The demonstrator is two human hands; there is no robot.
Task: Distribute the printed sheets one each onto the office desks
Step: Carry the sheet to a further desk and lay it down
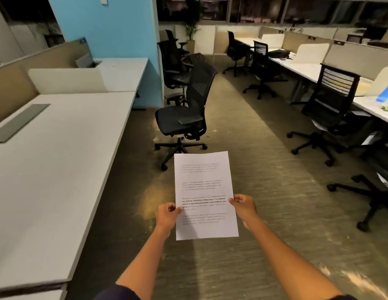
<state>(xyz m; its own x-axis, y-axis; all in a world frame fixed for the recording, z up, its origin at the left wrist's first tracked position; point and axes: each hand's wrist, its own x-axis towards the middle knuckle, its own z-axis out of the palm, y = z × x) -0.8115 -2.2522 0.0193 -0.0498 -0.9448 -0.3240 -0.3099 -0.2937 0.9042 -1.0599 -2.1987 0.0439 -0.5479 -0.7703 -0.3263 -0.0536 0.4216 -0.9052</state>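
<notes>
Both hands (167, 215) pinch printed sheets (205, 191) beside white desk (58, 148).

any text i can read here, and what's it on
Printed sheet, held by left hand and right hand: bold lines partly legible, "way of living", "a slower pace", "local traditions"; its other paragraphs are too blurred.
Blue tag on partition: too small to read.
</notes>
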